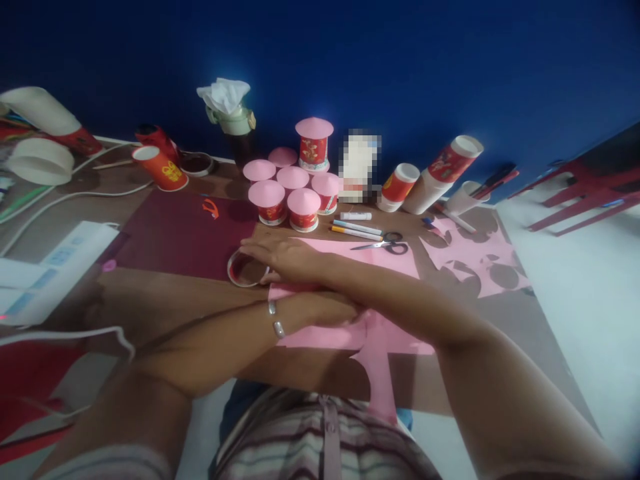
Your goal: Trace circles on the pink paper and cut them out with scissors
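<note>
My forearms cross over the pink paper. My right hand reaches to the left, its fingers and thumb closed on the right side of a ring-shaped roll of tape. Under the right forearm, my left hand, with a silver bracelet at the wrist, lies flat on the pink paper; its fingertips are partly hidden. A cut pink strip hangs over the near table edge. Black-handled scissors rest at the far side of the paper, beside several pens.
Several red paper cups with pink cone tops stand behind. A maroon sheet and orange snips lie left. Pink scraps with round holes, stacked cups and a pen cup are right. A white cable crosses the left side.
</note>
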A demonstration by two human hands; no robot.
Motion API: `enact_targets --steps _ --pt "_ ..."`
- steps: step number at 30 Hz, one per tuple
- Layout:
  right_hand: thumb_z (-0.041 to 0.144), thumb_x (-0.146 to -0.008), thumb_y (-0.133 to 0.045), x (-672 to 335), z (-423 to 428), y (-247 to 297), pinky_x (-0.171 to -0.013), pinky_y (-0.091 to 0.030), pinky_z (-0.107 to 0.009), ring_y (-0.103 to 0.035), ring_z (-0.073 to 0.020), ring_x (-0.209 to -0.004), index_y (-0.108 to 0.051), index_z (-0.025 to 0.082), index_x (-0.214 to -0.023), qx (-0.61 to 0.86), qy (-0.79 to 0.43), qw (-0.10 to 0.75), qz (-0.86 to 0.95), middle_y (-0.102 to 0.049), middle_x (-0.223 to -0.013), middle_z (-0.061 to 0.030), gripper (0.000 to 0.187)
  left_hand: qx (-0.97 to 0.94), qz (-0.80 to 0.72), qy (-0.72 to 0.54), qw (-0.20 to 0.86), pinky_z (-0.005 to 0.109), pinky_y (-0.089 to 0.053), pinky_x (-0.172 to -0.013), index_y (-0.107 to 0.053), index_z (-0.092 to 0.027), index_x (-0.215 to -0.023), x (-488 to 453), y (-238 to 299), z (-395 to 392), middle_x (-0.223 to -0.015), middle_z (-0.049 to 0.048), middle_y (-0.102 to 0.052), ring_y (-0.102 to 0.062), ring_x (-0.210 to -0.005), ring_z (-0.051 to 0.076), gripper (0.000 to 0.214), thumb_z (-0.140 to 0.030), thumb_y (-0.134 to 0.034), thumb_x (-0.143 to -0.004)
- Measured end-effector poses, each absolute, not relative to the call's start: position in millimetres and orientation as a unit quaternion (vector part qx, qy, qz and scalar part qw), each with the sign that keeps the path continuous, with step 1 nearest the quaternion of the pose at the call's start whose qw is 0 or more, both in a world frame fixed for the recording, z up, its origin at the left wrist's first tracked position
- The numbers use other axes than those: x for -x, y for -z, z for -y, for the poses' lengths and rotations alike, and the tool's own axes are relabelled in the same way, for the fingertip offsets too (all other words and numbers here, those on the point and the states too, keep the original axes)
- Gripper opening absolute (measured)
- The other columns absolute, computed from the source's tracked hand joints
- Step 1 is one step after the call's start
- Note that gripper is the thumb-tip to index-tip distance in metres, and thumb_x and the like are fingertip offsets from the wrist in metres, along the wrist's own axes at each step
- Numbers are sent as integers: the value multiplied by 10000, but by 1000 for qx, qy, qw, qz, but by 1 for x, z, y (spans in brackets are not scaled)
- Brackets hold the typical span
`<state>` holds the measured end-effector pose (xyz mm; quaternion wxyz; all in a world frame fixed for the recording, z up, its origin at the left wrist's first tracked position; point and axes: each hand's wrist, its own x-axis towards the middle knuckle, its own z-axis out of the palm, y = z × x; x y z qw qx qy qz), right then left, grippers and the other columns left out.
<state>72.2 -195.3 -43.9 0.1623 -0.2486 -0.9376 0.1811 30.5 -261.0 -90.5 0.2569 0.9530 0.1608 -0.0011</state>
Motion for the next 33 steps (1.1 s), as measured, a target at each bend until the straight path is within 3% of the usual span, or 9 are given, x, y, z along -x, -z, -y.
enact_targets --steps 2,5,7,10,16,23,29,33 --pt "272 -998 -697 -96 206 38 -1210 -459 -459 -537 -273 -1460 -588 167 -1443 258 -163 193 932 -585 -1549 -169 470 -956 -130 -9 264 273 -564 -958 -724 -209 -1252 -28 89 258 -1254 39 -775 -726 -1084 178 265 -255 -578 -1035" --pt "314 -1027 -639 -148 228 31 -1068 -567 -452 -663 -288 -1289 -664 198 -1363 393 -128 211 886 -687 -1413 -142 356 -961 -119 -55 244 305 -534 -747 -774 -198 -990 -26 81 252 -951 37 -814 -730 -835 190 205 -288 -590 -1002" --pt "336 -1023 -636 -186 242 31 -974 -604 -450 -728 -292 -1133 -694 199 -1311 489 -110 200 842 -749 -1275 -135 324 -963 -117 -125 209 329 -463 -650 -712 -194 -743 -25 76 249 -743 38 -760 -676 -694 189 288 -278 -571 -980" --pt "282 -964 -691 -230 260 38 -927 -623 -460 -749 -302 -1076 -701 217 -1283 551 -110 150 813 -774 -1187 -121 326 -944 -130 -240 183 318 -370 -575 -588 -197 -598 -24 72 244 -600 15 -669 -583 -570 155 336 -219 -565 -932" --pt "328 -895 -772 -239 277 47 -1080 -566 -552 -620 -368 -1329 -586 198 -1418 513 -97 72 850 -652 -1412 -177 570 -888 -241 -326 215 287 -298 -546 -416 -196 -546 -23 71 232 -501 -24 -515 -423 -487 107 442 -288 -537 -961" --pt "300 -856 -804 -228 264 36 -1019 -578 -513 -682 -358 -1198 -668 174 -1248 524 -115 3 844 -694 -1274 -171 434 -852 -292 -354 251 279 -266 -553 -342 -197 -551 -16 68 218 -503 -46 -412 -336 -505 95 498 -356 -552 -974" --pt "254 -884 -745 -234 256 37 -931 -598 -461 -717 -315 -1127 -700 223 -1186 549 -115 20 828 -739 -1223 -124 306 -826 -353 -355 258 277 -324 -586 -472 -194 -615 -9 71 204 -575 -31 -525 -448 -560 110 406 -371 -583 -962" --pt "336 -922 -714 -246 259 46 -893 -600 -470 -693 -333 -1153 -683 214 -1207 580 -50 38 812 -724 -1219 -142 312 -832 -391 -306 245 280 -443 -670 -622 -179 -812 -4 75 193 -780 11 -671 -595 -710 147 167 -283 -624 -943"
